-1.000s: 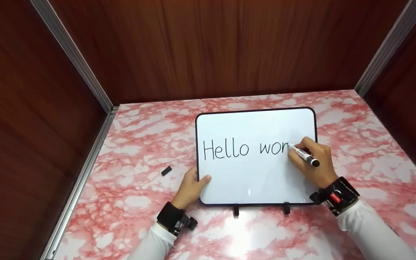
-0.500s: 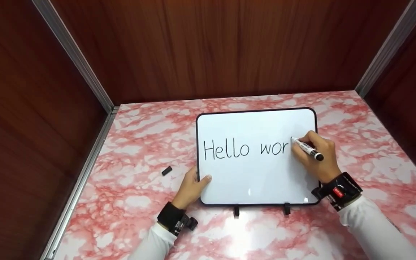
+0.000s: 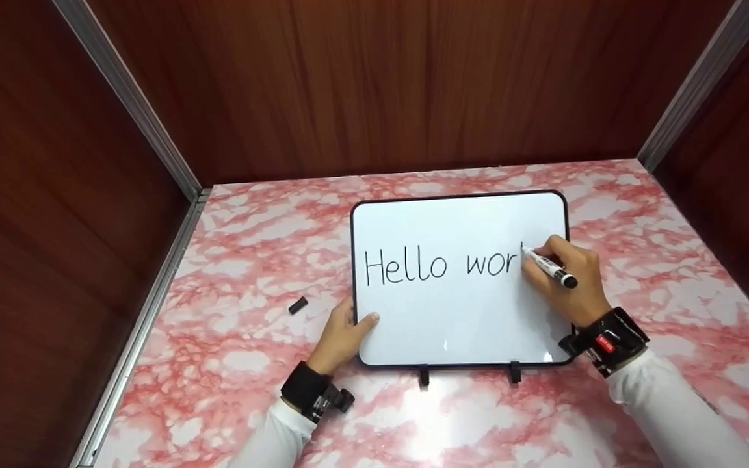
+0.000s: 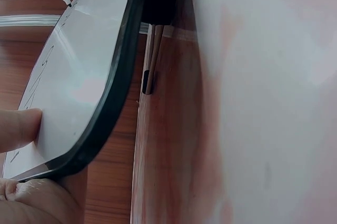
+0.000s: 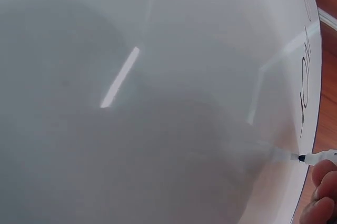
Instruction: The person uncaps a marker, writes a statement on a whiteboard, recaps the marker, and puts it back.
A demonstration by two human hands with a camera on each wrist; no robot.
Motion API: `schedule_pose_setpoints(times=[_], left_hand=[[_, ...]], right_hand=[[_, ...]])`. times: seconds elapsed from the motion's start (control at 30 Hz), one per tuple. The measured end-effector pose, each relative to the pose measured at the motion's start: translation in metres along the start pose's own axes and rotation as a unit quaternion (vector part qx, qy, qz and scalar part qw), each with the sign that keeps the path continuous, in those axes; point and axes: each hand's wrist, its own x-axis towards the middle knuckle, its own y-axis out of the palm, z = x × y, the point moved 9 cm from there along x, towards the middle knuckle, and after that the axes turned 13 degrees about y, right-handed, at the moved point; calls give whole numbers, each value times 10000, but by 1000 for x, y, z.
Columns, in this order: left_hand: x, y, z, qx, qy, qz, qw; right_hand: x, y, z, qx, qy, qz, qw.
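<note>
A black-framed whiteboard stands tilted on small black feet, with "Hello wor" handwritten on it in black. My left hand grips its lower left edge, thumb on the white face and fingers behind. In my right hand a white marker with a black end is pinched, its tip at the board just right of the "r". The right wrist view shows the black marker tip right at the surface beyond the letters. Part of the board's right edge is hidden behind my right hand.
A black marker cap lies on the red-and-white marbled table left of the board. Dark wood panels with metal corner strips enclose the back and sides. Each wrist wears a black strap with a camera.
My right hand has lifted the marker from the end of the "r" to a spot higher and slightly right, where a short dark mark shows at the tip. My left hand keeps its grip.
</note>
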Motion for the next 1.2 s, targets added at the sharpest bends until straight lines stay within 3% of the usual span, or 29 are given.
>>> schedule_pose_setpoints(times=[0.5, 0.77, 1.2], left_hand=[[0, -1, 0, 20, 3, -18, 10000], [1, 0, -1, 2, 69, 19, 10000], [1, 0, -1, -45, 62, 1, 10000]], right_hand=[[-13, 3, -1, 42, -25, 28, 10000], [-21, 3, 4, 99, -276, -66, 9995], [-29, 0, 2, 57, -165, 78, 9998]])
